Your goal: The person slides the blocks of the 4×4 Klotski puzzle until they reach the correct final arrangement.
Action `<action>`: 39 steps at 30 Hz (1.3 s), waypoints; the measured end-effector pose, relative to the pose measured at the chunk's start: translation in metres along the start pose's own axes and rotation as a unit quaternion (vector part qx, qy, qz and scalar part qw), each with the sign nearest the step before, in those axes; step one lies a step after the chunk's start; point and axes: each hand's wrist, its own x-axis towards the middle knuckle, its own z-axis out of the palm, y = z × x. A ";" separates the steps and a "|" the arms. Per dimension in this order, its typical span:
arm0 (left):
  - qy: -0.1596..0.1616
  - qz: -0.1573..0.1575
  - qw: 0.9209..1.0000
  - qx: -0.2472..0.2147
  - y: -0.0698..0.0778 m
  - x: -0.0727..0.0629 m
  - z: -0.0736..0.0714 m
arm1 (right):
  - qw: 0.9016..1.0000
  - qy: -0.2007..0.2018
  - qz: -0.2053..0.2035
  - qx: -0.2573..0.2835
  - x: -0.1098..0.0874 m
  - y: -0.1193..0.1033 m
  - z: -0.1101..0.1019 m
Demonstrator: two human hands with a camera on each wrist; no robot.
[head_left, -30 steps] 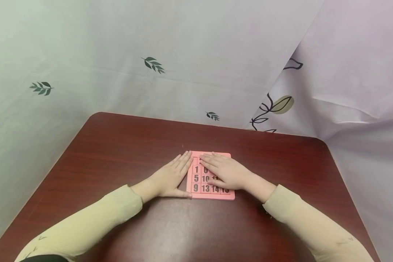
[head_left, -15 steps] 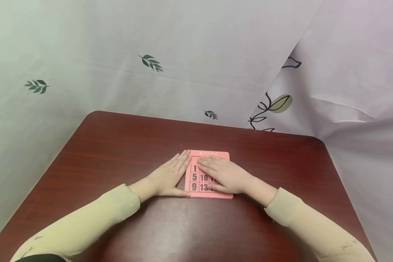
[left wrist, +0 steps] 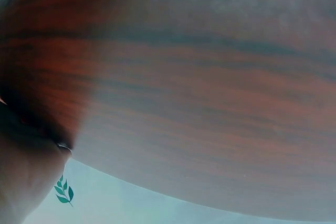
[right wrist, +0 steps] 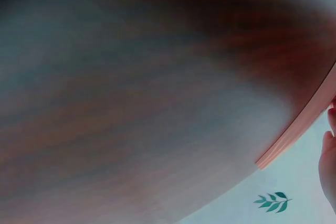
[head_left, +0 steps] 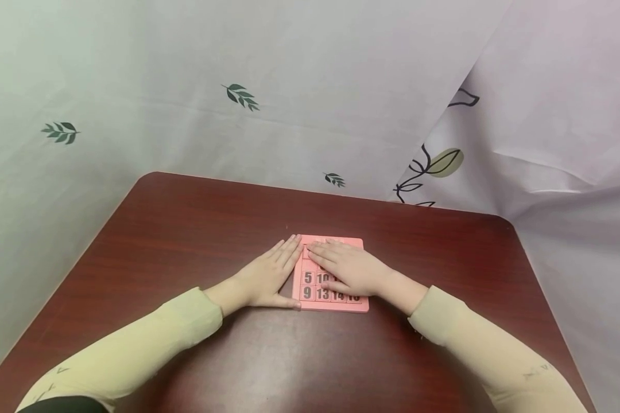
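Observation:
A pink number sliding puzzle (head_left: 315, 287) lies flat on the table, with black numbers on its tiles; 5, 9 and 13 show plainly in the head view. My left hand (head_left: 268, 279) rests along its left edge, fingers straight, thumb stretched to the near left corner. Over the upper and right tiles lies my right hand (head_left: 356, 268), fingers straight, fingertips at the upper left tiles; it hides much of the board. Above the 5 is a plain pink spot. The right wrist view shows the puzzle's side edge (right wrist: 299, 127) and part of my right hand (right wrist: 328, 166).
The dark red wooden table (head_left: 212, 229) has rounded far corners. Behind and beside it hang pale curtains (head_left: 289, 57) with leaf prints. Light-coloured sleeves (head_left: 150, 338) cover both forearms. The left wrist view shows mostly tabletop (left wrist: 199, 103) and a bit of left hand (left wrist: 31, 177).
My right hand has shifted slightly left across the board. The number 1, seen earlier above the 5, no longer shows there. My left hand stays along the left edge.

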 end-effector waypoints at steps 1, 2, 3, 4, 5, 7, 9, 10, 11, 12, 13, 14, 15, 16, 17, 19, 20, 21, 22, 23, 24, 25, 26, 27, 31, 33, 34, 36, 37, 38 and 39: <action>0.001 0.000 1.000 -0.001 0.000 0.000 0.000 | 1.000 0.001 0.000 0.000 0.001 0.001 0.000; 0.001 0.001 1.000 -0.002 0.000 0.000 0.000 | 1.000 0.000 0.002 -0.003 0.001 0.001 0.000; 0.002 0.001 1.000 -0.002 0.000 0.000 0.000 | 1.000 0.001 0.002 -0.003 0.001 0.002 0.001; -0.002 0.000 1.000 0.000 0.000 0.001 0.000 | 1.000 0.003 0.003 -0.004 0.001 0.002 0.001; -0.001 0.000 1.000 0.000 0.000 0.001 0.001 | 1.000 0.004 0.002 -0.006 0.001 0.001 0.001; -0.003 0.000 1.000 0.002 0.000 0.001 0.001 | 1.000 0.010 -0.001 -0.005 -0.001 -0.001 0.001; -0.004 -0.001 1.000 0.004 0.000 0.001 0.001 | 1.000 0.016 -0.011 -0.005 -0.004 -0.005 0.002; -0.005 -0.001 1.000 0.005 0.000 0.001 0.001 | 1.000 0.019 -0.017 -0.005 -0.006 -0.007 0.002; -0.005 -0.001 1.000 0.005 0.000 0.001 0.001 | 0.999 0.020 -0.025 -0.003 -0.009 -0.010 0.003; -0.006 -0.001 1.000 0.005 0.000 0.001 0.002 | 0.999 0.023 -0.035 -0.002 -0.011 -0.013 0.003; -0.006 -0.001 1.000 0.005 0.000 0.001 0.002 | 0.999 0.025 -0.045 -0.002 -0.014 -0.016 0.004; -0.007 -0.001 1.000 0.004 0.000 0.001 0.002 | 0.998 0.026 -0.056 -0.004 -0.016 -0.019 0.004; -0.007 -0.001 1.000 0.004 0.000 0.001 0.002 | 0.998 0.026 -0.065 -0.006 -0.018 -0.021 0.005; -0.008 -0.001 1.000 0.004 0.000 0.001 0.002 | 0.997 0.026 -0.072 -0.007 -0.021 -0.023 0.006; -0.007 0.000 1.000 0.003 -0.001 0.001 0.002 | 0.997 0.027 -0.077 -0.009 -0.022 -0.025 0.006; -0.007 -0.001 1.000 0.002 -0.001 0.001 0.002 | 0.996 0.028 -0.083 -0.014 -0.024 -0.027 0.007; -0.007 -0.001 1.000 0.003 -0.001 0.001 0.002 | 0.996 0.027 -0.083 -0.016 -0.024 -0.027 0.007; -0.007 -0.001 1.000 0.003 -0.001 0.001 0.002 | 0.996 0.024 -0.080 -0.017 -0.024 -0.027 0.007; -0.006 -0.001 1.000 0.003 -0.001 0.001 0.003 | 0.997 0.020 -0.076 -0.016 -0.023 -0.026 0.007; -0.006 -0.001 1.000 0.003 -0.001 0.001 0.003 | 0.997 0.017 -0.072 -0.015 -0.022 -0.025 0.007; -0.007 -0.001 1.000 0.004 -0.001 0.002 0.003 | 0.998 0.013 -0.067 -0.013 -0.020 -0.023 0.007; -0.007 -0.001 1.000 0.004 -0.001 0.002 0.003 | 0.998 0.009 -0.062 -0.012 -0.019 -0.021 0.007; -0.007 -0.001 1.000 0.003 -0.001 0.002 0.004 | 0.998 0.005 -0.057 -0.012 -0.017 -0.019 0.006; -0.006 -0.001 1.000 0.002 -0.002 0.002 0.004 | 0.999 0.003 -0.052 -0.011 -0.015 -0.017 0.006; -0.004 -0.001 1.000 -0.001 -0.002 0.002 0.004 | 0.999 0.007 -0.044 -0.011 -0.010 -0.011 0.004; -0.004 0.000 1.000 -0.001 -0.002 0.002 0.004 | 0.999 0.012 -0.045 -0.010 -0.009 -0.011 0.004; -0.003 0.000 1.000 0.000 -0.002 0.002 0.004 | 0.999 0.014 -0.047 -0.010 -0.010 -0.012 0.004; -0.003 0.001 1.000 0.001 -0.002 0.002 0.004 | 0.998 0.019 -0.053 -0.011 -0.012 -0.015 0.004; -0.003 0.001 1.000 0.001 -0.002 0.002 0.004 | 0.998 0.023 -0.058 -0.012 -0.014 -0.018 0.005; -0.003 0.001 1.000 0.001 -0.002 0.001 0.004 | 0.997 0.026 -0.065 -0.014 -0.016 -0.021 0.005; -0.002 0.001 1.000 0.000 -0.002 0.001 0.003 | 0.997 0.030 -0.074 -0.015 -0.018 -0.024 0.006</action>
